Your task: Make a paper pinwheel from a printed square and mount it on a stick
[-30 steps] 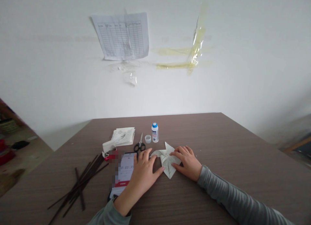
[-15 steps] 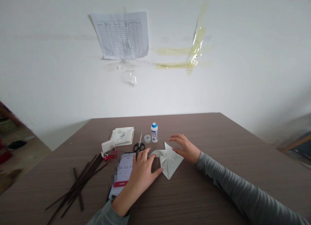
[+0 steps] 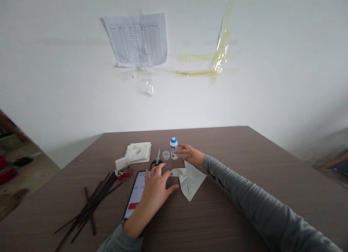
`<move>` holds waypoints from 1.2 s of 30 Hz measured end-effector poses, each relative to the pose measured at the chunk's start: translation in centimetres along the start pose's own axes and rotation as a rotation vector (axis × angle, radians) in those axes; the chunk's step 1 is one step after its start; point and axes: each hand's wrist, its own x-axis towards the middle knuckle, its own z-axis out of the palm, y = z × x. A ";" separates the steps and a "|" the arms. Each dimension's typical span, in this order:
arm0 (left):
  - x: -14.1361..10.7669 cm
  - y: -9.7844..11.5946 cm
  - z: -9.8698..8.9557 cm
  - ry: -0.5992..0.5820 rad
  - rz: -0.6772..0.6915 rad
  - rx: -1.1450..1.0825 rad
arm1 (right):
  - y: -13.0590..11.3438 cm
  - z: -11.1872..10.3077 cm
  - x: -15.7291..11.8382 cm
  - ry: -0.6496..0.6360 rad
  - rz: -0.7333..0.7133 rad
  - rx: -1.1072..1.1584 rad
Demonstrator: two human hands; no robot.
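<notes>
A printed paper folded into a pinwheel-like shape [image 3: 193, 179] lies on the table, its left arm curled. My left hand [image 3: 156, 186] hovers just left of it, fingers spread, partly covering a phone [image 3: 136, 194]; a fingertip is close to the curled arm, and I cannot tell if it touches. Beyond the paper stands an upright white bottle with a blue cap [image 3: 174, 152]. My right hand [image 3: 193, 155] reaches to the bottle's right side with fingers stretched out, a fingertip overlapping it; contact is unclear.
Left of the bottle are a small clear plastic cup [image 3: 166, 155] and black-handled scissors [image 3: 156, 162]. Farther left lie stacked papers [image 3: 138, 152], an opened small red-and-white box [image 3: 123, 168] and several dark thin sticks [image 3: 89, 208]. The wall rises behind the brown table [image 3: 231, 215].
My right hand has moved from the paper's right edge forward and left to the bottle. My left hand has lifted or shifted slightly off the paper. The paper stays in place.
</notes>
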 end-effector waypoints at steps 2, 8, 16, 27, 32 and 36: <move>0.0 0.0 -0.3 -0.008 -0.013 0.010 | 0.0 0.2 0.4 -0.016 0.014 0.050; 0.0 -0.3 0.0 -0.008 -0.012 0.004 | 0.3 1.4 1.4 -0.022 0.014 0.071; 0.0 -0.4 0.2 -0.007 -0.010 0.026 | 2.0 0.8 0.4 0.042 -0.035 0.047; -0.1 0.0 0.4 0.066 -0.022 -0.002 | 4.5 -2.4 -6.5 0.236 -0.030 0.089; 0.2 -0.2 1.0 0.094 -0.023 -0.005 | 3.9 -2.6 -9.7 0.269 -0.043 0.084; 0.5 -0.6 1.9 0.149 -0.018 -0.032 | 3.3 -2.1 -11.2 0.294 -0.059 0.064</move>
